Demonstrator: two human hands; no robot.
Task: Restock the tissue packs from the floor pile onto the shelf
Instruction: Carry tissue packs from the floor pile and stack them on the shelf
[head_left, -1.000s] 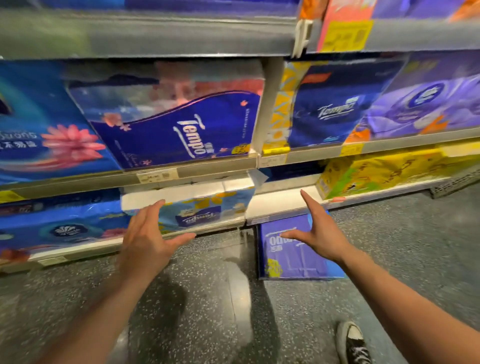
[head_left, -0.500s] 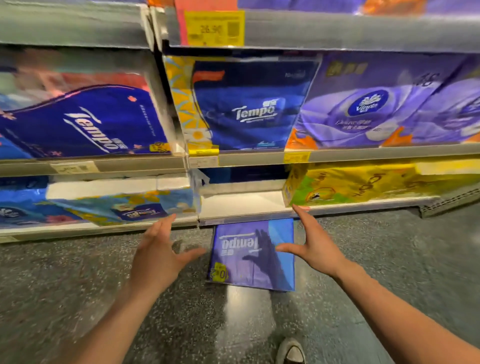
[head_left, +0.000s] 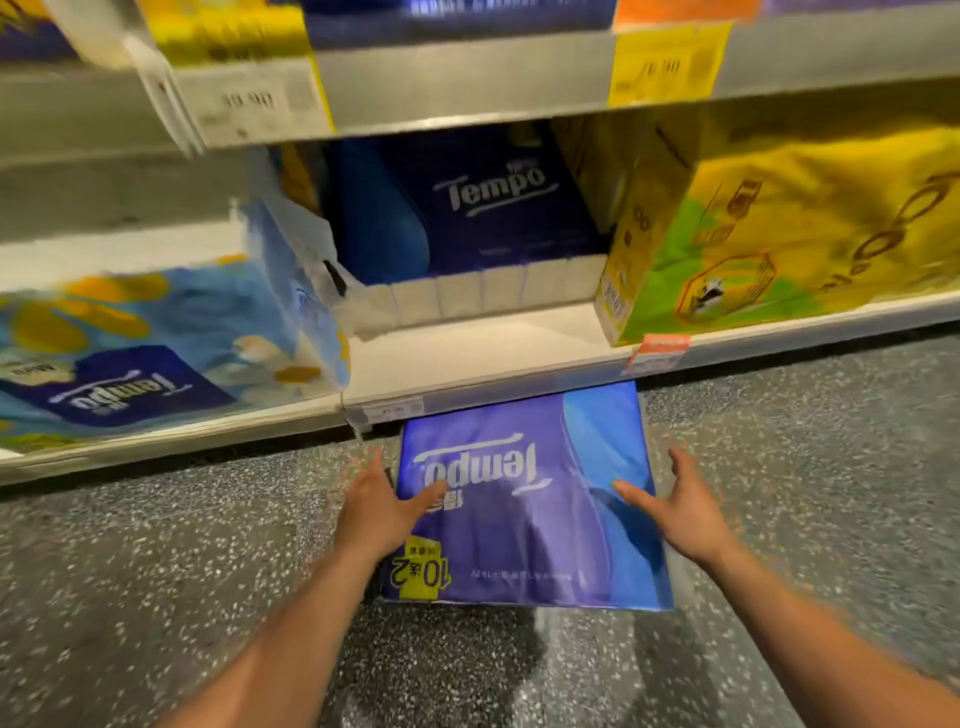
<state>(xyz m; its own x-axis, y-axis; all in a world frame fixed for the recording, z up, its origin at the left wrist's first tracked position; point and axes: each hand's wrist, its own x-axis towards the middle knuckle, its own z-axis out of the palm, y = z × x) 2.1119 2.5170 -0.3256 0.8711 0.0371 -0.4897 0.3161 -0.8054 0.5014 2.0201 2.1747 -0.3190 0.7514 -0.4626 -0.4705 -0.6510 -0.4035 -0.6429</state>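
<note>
A purple and blue Tempo tissue pack (head_left: 524, 525) lies flat on the speckled floor, its far end tucked under the bottom shelf (head_left: 467, 353). My left hand (head_left: 376, 506) hovers at the pack's left edge, fingers spread, thumb over its top face. Over the right edge my right hand (head_left: 675, 509) is spread the same way. Neither hand grips the pack. On the bottom shelf a dark blue Tempo pack (head_left: 467, 223) stands at the back, with bare white shelf in front of it.
A yellow and green pack (head_left: 769, 234) fills the shelf to the right of the gap, a light blue flowered Tempo pack (head_left: 156, 353) the left. A shelf edge with price tags (head_left: 467, 88) runs above. Grey speckled floor (head_left: 156, 571) lies around the pack.
The view has dropped and closed in on the floor pack. Both hands have come down from in front of the shelf to either side of the pack.
</note>
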